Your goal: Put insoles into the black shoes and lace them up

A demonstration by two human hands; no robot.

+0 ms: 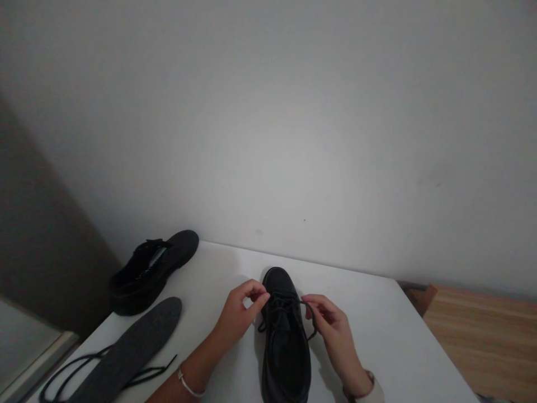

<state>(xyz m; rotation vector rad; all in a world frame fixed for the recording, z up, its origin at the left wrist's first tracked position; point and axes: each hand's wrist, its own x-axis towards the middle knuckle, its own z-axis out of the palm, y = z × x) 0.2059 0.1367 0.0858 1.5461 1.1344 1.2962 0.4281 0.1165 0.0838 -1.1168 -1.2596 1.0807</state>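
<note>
A black lace-up shoe (286, 347) stands on the white table (377, 313), toe pointing away from me. My left hand (243, 310) is pinched shut on the shoe's black lace at the left of the eyelets. My right hand (331, 322) pinches the lace on the right side, a loop hanging below its fingers. Both hands hover just over the front of the shoe's lacing.
A second black shoe (151, 268) lies at the table's far left corner. A dark grey insole (130, 350) rests in front of it, with a loose black lace (75, 372) beside and under it. A wooden floor (486, 336) shows at right. A white wall rises behind.
</note>
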